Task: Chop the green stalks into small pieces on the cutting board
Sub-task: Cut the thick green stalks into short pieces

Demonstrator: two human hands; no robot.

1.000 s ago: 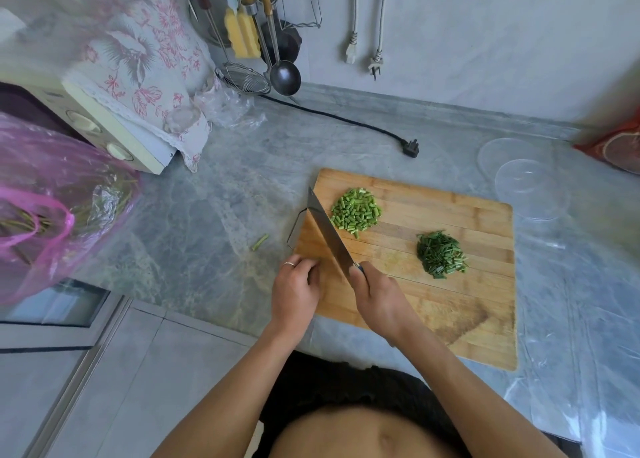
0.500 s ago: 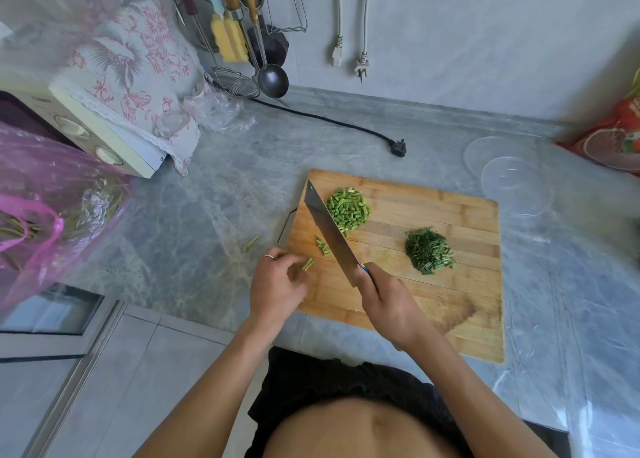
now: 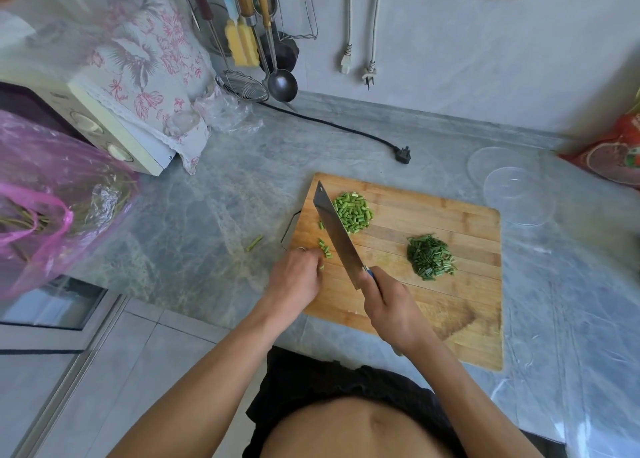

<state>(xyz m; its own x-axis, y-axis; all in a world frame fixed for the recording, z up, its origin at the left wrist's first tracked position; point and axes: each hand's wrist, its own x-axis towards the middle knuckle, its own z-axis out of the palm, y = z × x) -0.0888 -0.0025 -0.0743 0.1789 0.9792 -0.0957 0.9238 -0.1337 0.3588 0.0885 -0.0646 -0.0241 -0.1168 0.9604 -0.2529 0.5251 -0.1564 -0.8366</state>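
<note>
Obliquely crossing the cutting board (image 3: 433,222): cleaver (image 3: 337,237) gripped by right hand (image 3: 389,307), tip pointing toward far-left corner; left hand (image 3: 294,281), fingers curled, pinching cut green stalks (image 3: 325,249) near left edge.

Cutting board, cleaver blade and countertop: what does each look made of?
Rectangular tan cutting board: probably bamboo or wood, matte, with glued strips and grain showing. Broad grey cleaver blade: seemingly steel, with a dull sheen. Grey veined countertop: looks like polished marble or an imitation; I cannot tell which.

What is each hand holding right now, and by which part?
The right hand grips the cleaver by its handle. What the left hand holds cannot be told.
</note>
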